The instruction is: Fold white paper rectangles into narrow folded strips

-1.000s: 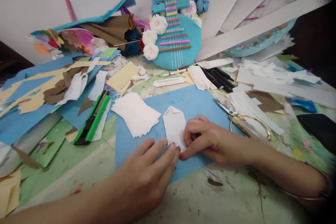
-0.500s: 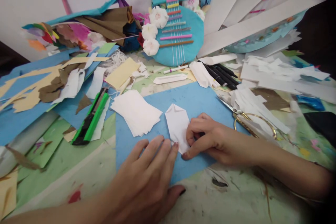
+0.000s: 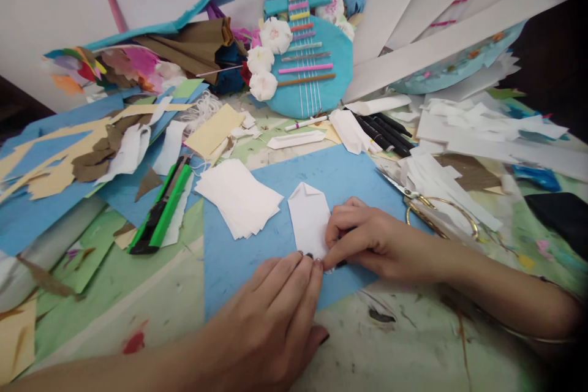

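A piece of white paper (image 3: 309, 220) lies on a blue sheet (image 3: 243, 275), its top corners folded in to a blunt point. My right hand (image 3: 370, 239) pinches this paper near its lower right edge, fingers curled and thumb and index together. Fingers stretched out, my left hand (image 3: 275, 312) touches the paper's bottom edge with its fingertips, close to the right thumb. The fingers hide that bottom edge. Left of the folded piece is a fanned stack of white paper slips (image 3: 239, 199).
A green utility knife (image 3: 160, 208) lies on the left, and gold-handled scissors (image 3: 420, 199) on the right. Black markers (image 3: 381, 133) and paper scraps (image 3: 450, 187) lie behind. At the back stands a turquoise paper guitar (image 3: 316, 67) with white flowers.
My left hand has slid right and its fingertips now meet the right hand at the paper's bottom edge. The right thumb has shifted slightly upward; the paper has barely moved.
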`<state>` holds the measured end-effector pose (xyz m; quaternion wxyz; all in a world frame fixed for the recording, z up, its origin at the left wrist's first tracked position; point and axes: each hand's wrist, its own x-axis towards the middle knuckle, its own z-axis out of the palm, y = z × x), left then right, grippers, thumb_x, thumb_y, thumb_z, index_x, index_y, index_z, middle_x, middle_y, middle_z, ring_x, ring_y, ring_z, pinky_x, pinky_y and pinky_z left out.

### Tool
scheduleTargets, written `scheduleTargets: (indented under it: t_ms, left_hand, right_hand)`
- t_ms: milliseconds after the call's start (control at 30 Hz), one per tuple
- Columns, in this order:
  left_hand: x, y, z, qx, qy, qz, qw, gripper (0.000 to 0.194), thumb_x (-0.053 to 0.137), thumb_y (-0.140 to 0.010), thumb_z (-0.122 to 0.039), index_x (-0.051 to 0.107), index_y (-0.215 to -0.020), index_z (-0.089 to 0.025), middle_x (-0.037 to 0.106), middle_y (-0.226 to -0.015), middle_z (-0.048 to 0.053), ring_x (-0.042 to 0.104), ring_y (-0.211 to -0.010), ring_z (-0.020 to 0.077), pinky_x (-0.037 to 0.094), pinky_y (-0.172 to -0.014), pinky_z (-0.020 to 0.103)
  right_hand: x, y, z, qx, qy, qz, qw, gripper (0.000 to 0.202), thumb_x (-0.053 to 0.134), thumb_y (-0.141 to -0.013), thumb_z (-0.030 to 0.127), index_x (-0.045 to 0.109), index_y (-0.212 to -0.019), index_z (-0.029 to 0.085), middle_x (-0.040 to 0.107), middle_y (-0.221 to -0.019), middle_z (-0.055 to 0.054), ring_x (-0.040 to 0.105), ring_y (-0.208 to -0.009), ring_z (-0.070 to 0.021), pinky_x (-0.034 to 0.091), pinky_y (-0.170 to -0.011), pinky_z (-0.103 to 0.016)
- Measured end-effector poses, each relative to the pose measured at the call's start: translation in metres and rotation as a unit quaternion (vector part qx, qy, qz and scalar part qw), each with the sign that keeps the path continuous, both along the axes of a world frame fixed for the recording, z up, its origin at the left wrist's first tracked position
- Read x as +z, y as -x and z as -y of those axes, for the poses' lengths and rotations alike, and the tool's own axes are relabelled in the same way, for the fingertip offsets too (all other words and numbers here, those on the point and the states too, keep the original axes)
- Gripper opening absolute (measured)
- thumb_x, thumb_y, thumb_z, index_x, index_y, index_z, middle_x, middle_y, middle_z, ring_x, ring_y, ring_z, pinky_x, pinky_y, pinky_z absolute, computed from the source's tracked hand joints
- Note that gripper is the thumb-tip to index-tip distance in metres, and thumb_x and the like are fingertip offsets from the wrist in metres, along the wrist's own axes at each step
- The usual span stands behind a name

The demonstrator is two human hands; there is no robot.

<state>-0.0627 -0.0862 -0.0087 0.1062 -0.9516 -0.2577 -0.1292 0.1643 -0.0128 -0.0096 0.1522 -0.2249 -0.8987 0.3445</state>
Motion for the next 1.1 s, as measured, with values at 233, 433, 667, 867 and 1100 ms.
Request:
scheduleTargets:
  t_ms: [233,433,667,867,1100]
  left_hand:
    - [-0.004,-0.002,-0.002,0.0,0.044,-0.006,0.999,0.045,0.039,-0.092,-0.04,0.056,-0.116,-0.006,0.061,-0.115,0.018,0.056,-0.107,0.0301,0.049,-0.087,0.043]
    - [-0.001,-0.002,-0.006,0.0,0.066,-0.017,0.998,0.047,0.037,-0.092,-0.042,0.053,-0.121,-0.007,0.061,-0.116,0.016,0.057,-0.105,0.0299,0.048,-0.085,0.042]
    - [-0.001,-0.001,-0.008,-0.021,0.059,-0.007,0.998,0.042,0.039,-0.092,-0.039,0.056,-0.117,-0.009,0.063,-0.114,0.014,0.056,-0.106,0.0288,0.047,-0.086,0.041]
    - [0.0,0.002,-0.009,-0.038,0.062,0.005,0.997,0.042,0.038,-0.093,-0.037,0.056,-0.117,-0.007,0.062,-0.116,0.014,0.055,-0.109,0.0274,0.046,-0.088,0.039]
    - [0.001,0.0,-0.012,-0.023,0.077,-0.017,0.997,0.047,0.041,-0.091,-0.038,0.051,-0.12,-0.002,0.058,-0.12,0.018,0.054,-0.11,0.0297,0.045,-0.088,0.04]
  right_hand:
    - [0.004,0.004,0.003,-0.103,0.082,-0.02,0.991,0.016,0.056,-0.083,0.011,0.054,-0.099,0.017,0.064,-0.082,0.0,0.054,-0.074,-0.011,0.037,-0.076,-0.028]
    - [0.006,0.009,0.006,-0.124,0.069,0.009,0.99,0.021,0.056,-0.08,0.008,0.05,-0.099,0.018,0.063,-0.08,0.001,0.052,-0.072,-0.0105,0.037,-0.074,-0.026]
    - [0.006,0.012,0.006,-0.135,0.065,0.011,0.989,0.022,0.057,-0.079,0.007,0.051,-0.098,0.018,0.062,-0.079,0.002,0.052,-0.071,-0.01,0.037,-0.073,-0.026]
    - [0.003,0.011,0.005,-0.136,0.084,0.004,0.987,0.022,0.059,-0.079,0.009,0.052,-0.098,0.017,0.063,-0.079,0.002,0.052,-0.071,-0.0099,0.038,-0.073,-0.025]
    - [0.001,0.008,0.002,-0.126,0.1,-0.003,0.987,0.022,0.06,-0.08,0.009,0.051,-0.098,0.018,0.063,-0.079,0.003,0.052,-0.071,-0.0092,0.038,-0.073,-0.025]
